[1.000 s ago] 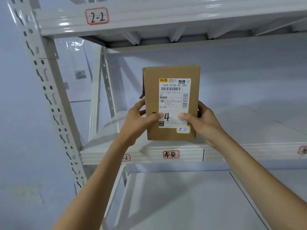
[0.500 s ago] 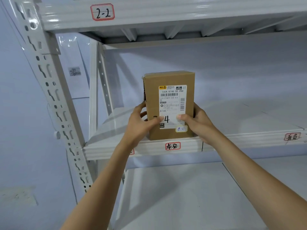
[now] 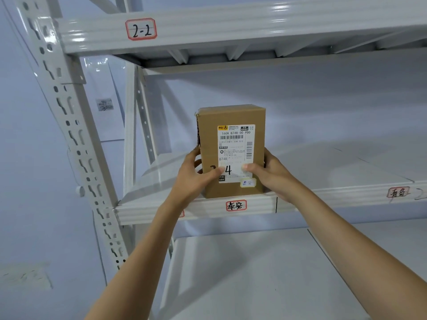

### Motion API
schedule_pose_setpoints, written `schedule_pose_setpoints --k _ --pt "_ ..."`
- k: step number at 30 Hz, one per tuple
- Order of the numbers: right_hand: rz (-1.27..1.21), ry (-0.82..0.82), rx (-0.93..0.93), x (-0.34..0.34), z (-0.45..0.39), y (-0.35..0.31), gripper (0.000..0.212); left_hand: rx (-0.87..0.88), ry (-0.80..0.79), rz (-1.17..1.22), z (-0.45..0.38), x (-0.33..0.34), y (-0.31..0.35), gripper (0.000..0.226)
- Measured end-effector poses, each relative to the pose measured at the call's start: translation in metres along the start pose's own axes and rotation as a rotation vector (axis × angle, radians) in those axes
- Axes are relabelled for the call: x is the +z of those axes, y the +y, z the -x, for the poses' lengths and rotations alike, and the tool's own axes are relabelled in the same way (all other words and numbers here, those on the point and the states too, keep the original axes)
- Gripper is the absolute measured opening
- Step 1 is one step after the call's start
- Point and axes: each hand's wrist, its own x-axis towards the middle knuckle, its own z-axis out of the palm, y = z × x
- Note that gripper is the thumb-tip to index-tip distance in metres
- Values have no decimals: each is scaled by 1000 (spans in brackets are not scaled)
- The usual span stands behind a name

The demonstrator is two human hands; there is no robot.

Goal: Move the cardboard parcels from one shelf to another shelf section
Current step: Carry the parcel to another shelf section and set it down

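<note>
Hands around upright parcel

Brown cardboard parcel, matt and a bit rough, with a torn, ragged left edge. Smooth white paper label stuck on the front. Shiny painted metal shelf, pale grey, smooth and glossy with bright glints. Red-edged paper tag on the shelf front. Matt wall.

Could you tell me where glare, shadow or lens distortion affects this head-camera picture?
Head view: glare streaks the upper beam; the wide angle bows the upright post; the parcel, gripped by the left hand and right hand, stays sharp, its label readable.
</note>
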Motion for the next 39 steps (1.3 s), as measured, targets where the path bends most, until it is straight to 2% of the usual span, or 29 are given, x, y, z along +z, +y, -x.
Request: schedule_pose_setpoints --k 7,11,13,16,17,21,24,27,29,32,39 --pt "-13 -16 66 0 2 -2 37 -24 -27 6 1 0 2 77" --pt "-1 -11 60 0 9 -4 44 -67 -41 -31 9 0 3 78" --pt "15 -6 55 -5 16 -6 58 -85 -29 -86 18 -2 8 91" --pt "113 28 50 -13 25 -9 113 -103 52 -154 33 -5 15 113" --pt "160 53 63 -16 30 -11 119 -118 87 -174 39 -6 18 113" --pt "454 143 23 -49 62 -9 108 -164 168 -408 69 -6 35 103" --pt "661 111 19 -87 88 -4 107 -220 179 -672 91 5 52 94" --pt "814 85 77 -134 117 2 105 -286 151 -821 109 37 68 81" --pt "895 80 114 -169 137 5 102 -304 83 -868 121 70 80 83" --pt "1003 62 155 -218 164 9 97 -296 -27 -910 132 130 100 70" --pt "1190 84 275 -334 211 13 83 -103 -295 -976 130 294 162 68"
